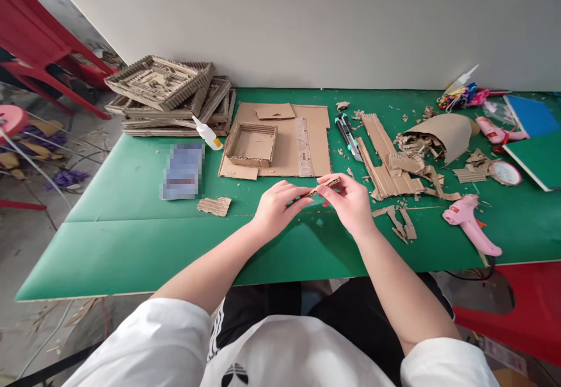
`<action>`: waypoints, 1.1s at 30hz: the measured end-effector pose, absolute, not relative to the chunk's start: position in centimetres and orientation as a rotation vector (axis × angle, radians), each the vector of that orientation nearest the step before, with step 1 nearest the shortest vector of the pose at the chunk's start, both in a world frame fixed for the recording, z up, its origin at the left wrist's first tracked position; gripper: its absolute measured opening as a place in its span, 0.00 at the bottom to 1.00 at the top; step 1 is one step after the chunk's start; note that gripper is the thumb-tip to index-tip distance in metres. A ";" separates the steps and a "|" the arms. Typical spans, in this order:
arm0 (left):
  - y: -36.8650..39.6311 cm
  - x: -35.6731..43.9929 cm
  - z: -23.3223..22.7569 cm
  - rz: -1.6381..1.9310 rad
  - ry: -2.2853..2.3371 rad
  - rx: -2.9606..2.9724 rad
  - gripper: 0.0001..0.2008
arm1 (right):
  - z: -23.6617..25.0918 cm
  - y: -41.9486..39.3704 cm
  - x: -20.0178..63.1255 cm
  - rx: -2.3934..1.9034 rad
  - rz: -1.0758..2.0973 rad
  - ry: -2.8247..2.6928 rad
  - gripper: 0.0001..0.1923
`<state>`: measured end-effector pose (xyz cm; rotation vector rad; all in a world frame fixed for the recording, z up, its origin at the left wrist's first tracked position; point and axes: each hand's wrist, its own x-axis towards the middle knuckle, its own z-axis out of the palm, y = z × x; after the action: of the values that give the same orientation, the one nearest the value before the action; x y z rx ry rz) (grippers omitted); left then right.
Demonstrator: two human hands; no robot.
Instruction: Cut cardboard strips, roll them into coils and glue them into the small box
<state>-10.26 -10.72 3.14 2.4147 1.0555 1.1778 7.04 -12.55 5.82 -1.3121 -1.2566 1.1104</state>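
My left hand and my right hand meet above the green table, both pinching a thin strip of corrugated cardboard held edge-on between the fingertips. Just beyond them a small open cardboard tray rests on a flat cardboard sheet, with a clear ruler lying across the sheet. A white glue bottle lies to the left of the tray.
A stack of cardboard frames fills the back left. A utility knife, cardboard strips and scraps lie right of the sheet. A pink glue gun sits near the front right edge. A blurred blue packet lies left.
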 end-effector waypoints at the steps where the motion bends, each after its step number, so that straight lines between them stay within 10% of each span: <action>1: -10.7 -10.2 3.2 1.162 1.061 2.341 0.12 | 5.8 -12.5 7.1 -1.288 1.134 -1.254 0.15; 22: -12.7 -9.2 5.5 1.120 0.816 1.538 0.14 | 8.6 -14.9 7.2 -1.205 0.755 -1.525 0.09; 33: -10.7 -6.8 10.2 1.336 0.561 2.022 0.13 | 11.2 -16.0 9.6 -1.137 -0.287 -1.842 0.09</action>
<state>-6.76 -10.73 10.23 2.0224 0.5610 1.3365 9.58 -15.99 11.24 -1.1367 -1.8420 -0.2869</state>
